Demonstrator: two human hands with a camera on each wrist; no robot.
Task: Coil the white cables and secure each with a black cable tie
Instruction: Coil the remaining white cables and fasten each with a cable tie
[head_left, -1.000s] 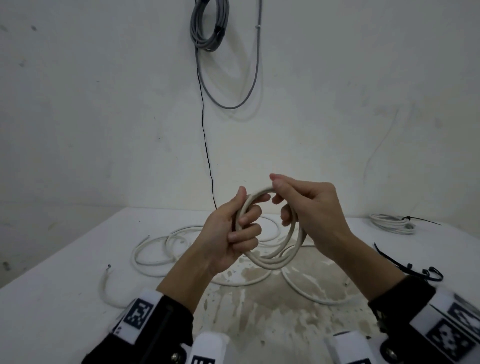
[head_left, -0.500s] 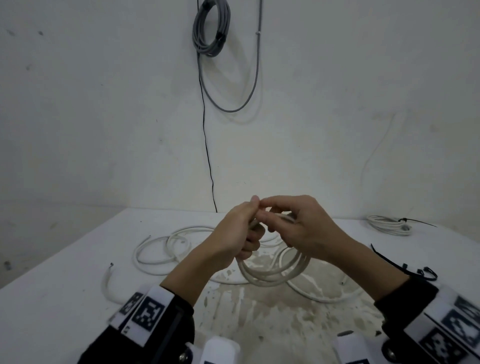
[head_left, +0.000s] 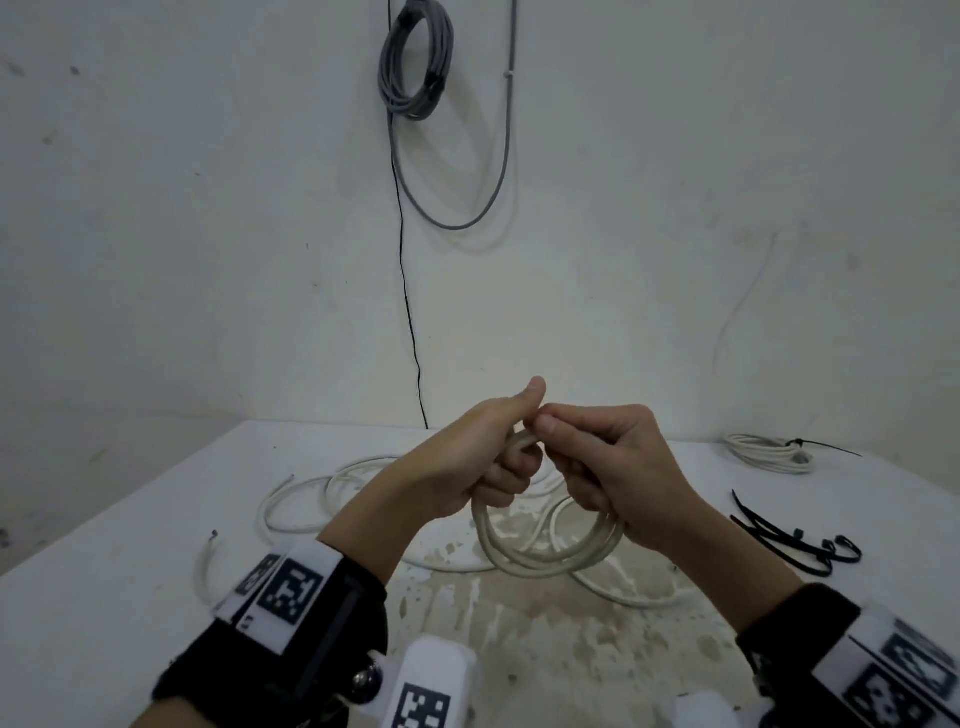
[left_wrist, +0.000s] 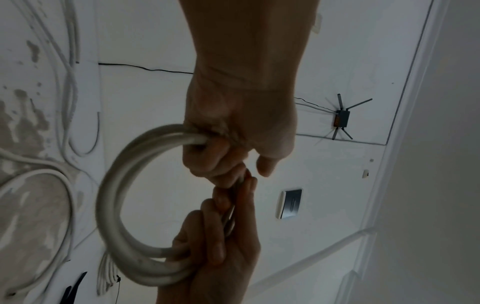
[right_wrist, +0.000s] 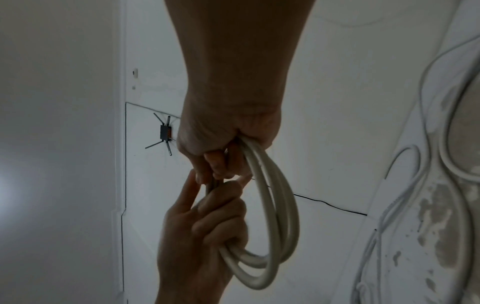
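On the white tabletop (head_left: 119, 525), nearest its left edge, lies one short white cable piece (head_left: 203, 566) with a dark tip, curved and apart from the rest; just right of it, toward the middle, loose white cable loops (head_left: 311, 493) sprawl flat, and how many separate cables make them up cannot be told. Above the stained middle of the tabletop one white cable coil (head_left: 545, 551) of about three turns hangs in the air, held by both hands at its top. The left hand (head_left: 467, 462) is clenched around the coil's turns with the fingers curled under and the thumb raised; in the left wrist view the left hand (left_wrist: 239, 131) has the bundle (left_wrist: 124, 205) passing through its fist. The right hand (head_left: 608, 467) meets it fingertip to fingertip and grips the same coil, its fingers wrapped round the strands; the right wrist view shows the right hand (right_wrist: 228, 135) closed on the turns, with the coil (right_wrist: 275, 216) drooping below as a long oval. Right of the hands, near the right edge, lies a bunch of loose black cable ties (head_left: 789, 540), several overlapping so the count is unclear. At the far right corner rests one finished white coil (head_left: 763, 452) bound with one black cable tie (head_left: 810, 445) whose tail sticks out to the right. On the wall behind hangs one grey cable bundle (head_left: 415, 67)
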